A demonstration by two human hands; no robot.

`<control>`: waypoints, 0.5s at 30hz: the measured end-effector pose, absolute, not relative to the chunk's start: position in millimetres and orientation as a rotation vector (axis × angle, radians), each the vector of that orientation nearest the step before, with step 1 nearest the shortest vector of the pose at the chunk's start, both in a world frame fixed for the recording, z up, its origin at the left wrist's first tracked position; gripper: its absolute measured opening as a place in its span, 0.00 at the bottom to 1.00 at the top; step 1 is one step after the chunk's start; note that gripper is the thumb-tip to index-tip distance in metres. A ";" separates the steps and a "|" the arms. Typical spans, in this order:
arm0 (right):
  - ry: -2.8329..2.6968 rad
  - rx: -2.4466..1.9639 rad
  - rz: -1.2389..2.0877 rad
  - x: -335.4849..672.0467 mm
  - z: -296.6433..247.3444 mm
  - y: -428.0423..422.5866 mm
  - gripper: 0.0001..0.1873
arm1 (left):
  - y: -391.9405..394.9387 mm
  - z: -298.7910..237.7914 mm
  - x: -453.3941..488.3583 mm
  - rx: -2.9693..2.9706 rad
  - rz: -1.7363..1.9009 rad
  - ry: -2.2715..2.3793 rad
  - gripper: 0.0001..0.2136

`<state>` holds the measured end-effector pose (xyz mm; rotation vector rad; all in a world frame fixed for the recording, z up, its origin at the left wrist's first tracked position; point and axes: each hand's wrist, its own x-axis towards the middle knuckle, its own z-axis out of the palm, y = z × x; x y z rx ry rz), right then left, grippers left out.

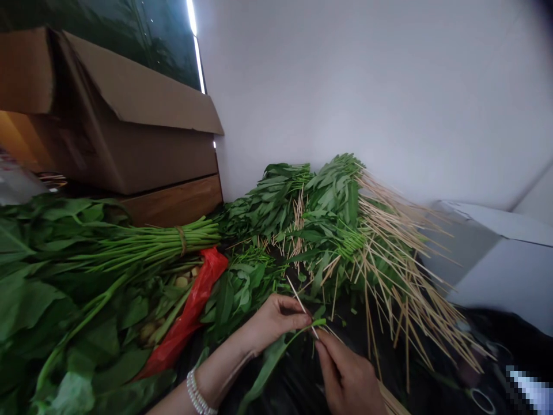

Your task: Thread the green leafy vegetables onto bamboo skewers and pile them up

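My left hand (pixel 276 317), with a pearl bracelet (pixel 195 395) at the wrist, is closed in a pinch on a thin bamboo skewer (pixel 296 293). The skewer slants down to the fingertips of my right hand (pixel 348 372), which is also closed, pinching near its lower end. A green leaf (pixel 265 372) with a short stem crosses the skewer between both hands and hangs down to the left. More pale sticks (pixel 391 400) show below my right hand; whether it grips them, I cannot tell.
Leafy bundles on skewers (pixel 337 202) are piled against the white wall (pixel 367 86), sticks pointing right. Loose leaves (pixel 242 282) lie ahead. At left are a tied bunch of green stems (pixel 181 239), a red plastic bag (pixel 185 325) and a cardboard box (pixel 159 153). A white box (pixel 505 276) stands right.
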<state>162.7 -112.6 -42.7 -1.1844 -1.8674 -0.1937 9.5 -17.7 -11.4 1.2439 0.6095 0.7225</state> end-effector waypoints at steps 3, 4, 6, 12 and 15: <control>-1.844 -1.187 -0.147 167.3 -32.8 -113.9 0.13 | -15.9 -9.8 8.1 1.285 0.759 0.633 0.15; -1.835 -1.197 -0.150 171.9 -27.0 -115.5 0.13 | -14.0 -8.4 6.6 1.296 0.807 0.646 0.16; -1.728 -1.284 -0.176 185.1 -12.3 -120.5 0.13 | -7.9 -4.4 2.2 1.316 0.948 0.701 0.20; -1.084 -1.383 -0.082 219.5 29.6 -132.1 0.15 | 14.7 1.8 -11.7 1.385 1.260 1.018 0.21; -1.091 -1.351 -0.020 219.4 32.3 -130.3 0.14 | 19.7 -1.2 -14.4 1.442 1.278 1.075 0.21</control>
